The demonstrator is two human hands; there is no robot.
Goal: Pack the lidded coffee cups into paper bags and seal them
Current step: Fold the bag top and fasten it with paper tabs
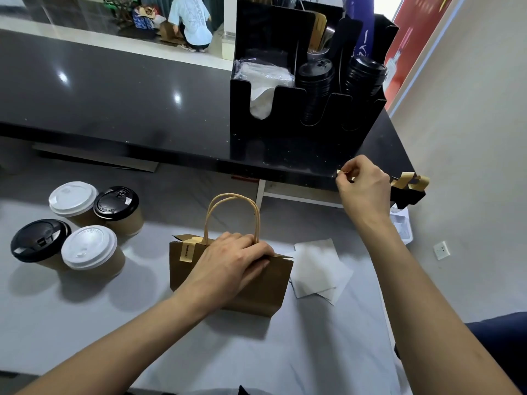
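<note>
Head view: left hand (228, 262) clamps paper bag (256, 283) mouth shut at counter (85, 323) centre; right hand (363, 185) pinches sticker (341, 172) at 2 o'clock; bag lies toward 7 o'clock from it.

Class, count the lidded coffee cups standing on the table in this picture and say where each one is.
4, clustered at the table's left: a white-lidded cup back left, a black-lidded cup back right, a black-lidded cup front left, a white-lidded cup front right. The closed paper bag may hide more.

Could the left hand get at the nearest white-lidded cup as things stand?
Probably yes: the white-lidded cup stands in the open, nothing between it and the left hand, though that hand holds the paper bag.
</note>
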